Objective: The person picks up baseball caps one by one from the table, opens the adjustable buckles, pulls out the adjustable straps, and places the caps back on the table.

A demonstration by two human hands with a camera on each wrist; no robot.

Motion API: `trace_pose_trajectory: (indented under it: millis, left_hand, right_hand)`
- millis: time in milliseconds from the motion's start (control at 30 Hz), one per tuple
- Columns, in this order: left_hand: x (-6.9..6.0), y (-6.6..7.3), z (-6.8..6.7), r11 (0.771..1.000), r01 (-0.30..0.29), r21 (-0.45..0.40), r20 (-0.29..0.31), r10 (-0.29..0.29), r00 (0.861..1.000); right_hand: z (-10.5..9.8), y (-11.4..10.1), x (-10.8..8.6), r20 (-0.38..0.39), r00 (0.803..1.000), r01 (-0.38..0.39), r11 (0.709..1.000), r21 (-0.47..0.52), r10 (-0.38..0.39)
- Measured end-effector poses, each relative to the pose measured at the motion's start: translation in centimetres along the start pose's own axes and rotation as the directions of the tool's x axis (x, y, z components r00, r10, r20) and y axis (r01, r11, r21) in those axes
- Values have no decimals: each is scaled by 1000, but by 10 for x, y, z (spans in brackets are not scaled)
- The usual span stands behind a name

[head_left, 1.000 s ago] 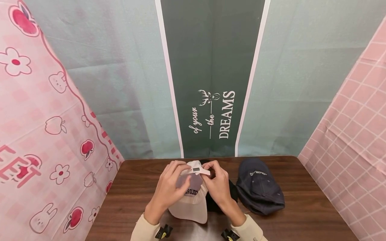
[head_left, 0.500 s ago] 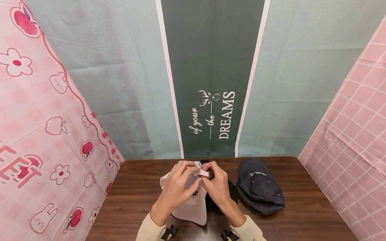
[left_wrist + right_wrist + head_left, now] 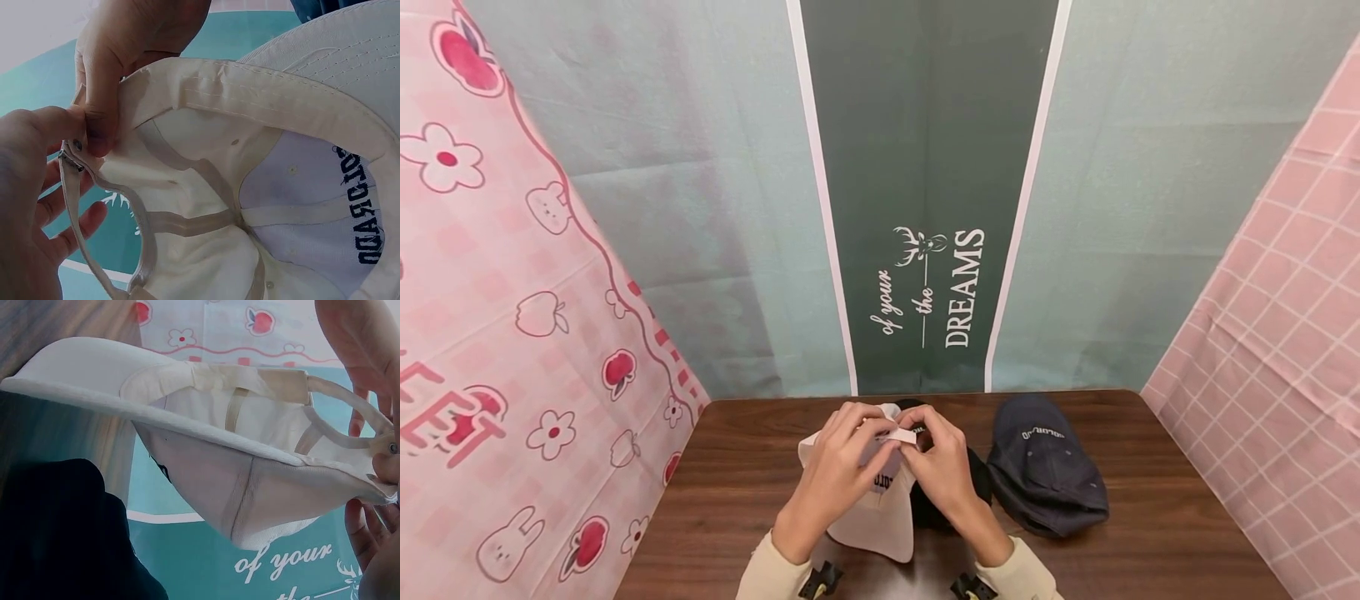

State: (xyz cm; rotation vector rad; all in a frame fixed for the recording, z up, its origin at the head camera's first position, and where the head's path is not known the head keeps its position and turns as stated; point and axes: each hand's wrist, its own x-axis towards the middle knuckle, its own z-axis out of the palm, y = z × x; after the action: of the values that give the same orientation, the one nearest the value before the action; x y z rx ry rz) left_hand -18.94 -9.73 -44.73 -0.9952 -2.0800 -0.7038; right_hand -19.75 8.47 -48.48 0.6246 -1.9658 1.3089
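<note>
A cream baseball cap point(image 3: 874, 528) with dark "COLORADO" lettering hangs brim towards me, its inside facing up. My left hand point(image 3: 837, 465) pinches the back strap point(image 3: 84, 234) beside a small metal buckle point(image 3: 71, 162). From the other side, my right hand point(image 3: 946, 463) pinches the cap's rear edge with thumb and fingers, close against the left fingertips. In the left wrist view the right hand point(image 3: 134, 47) comes in from the top and its thumb covers part of the strap end. The right wrist view shows the cap's crown point(image 3: 294, 494) side-on.
A black cap point(image 3: 931, 507) lies on the brown wooden table point(image 3: 752, 467), partly hidden behind my right hand and the cream cap. To the right rests a navy cap point(image 3: 1047, 471) with pale lettering. Fabric backdrops point(image 3: 730, 208) surround the table's back and sides.
My left hand has moved a little right, and its fingers now cover the buckle in the head view. The cream brim has shifted slightly right. My right hand has barely moved.
</note>
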Motion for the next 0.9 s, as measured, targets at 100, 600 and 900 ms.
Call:
trace_pose_trajectory:
  millis: [100,600,900]
  left_hand:
    - [0,0,0,1000,12,-12,-3,-12,1000]
    - [2,3,4,996,83,-32,-98,-86,991]
    - [3,4,7,995,104,2,-142,-102,985]
  right_hand:
    - [0,-1,0,10,1000,9,1000,2,-9]
    - [3,2,1,-20,992,126,992,17,-126]
    - [6,3,3,-54,973,226,973,39,-224]
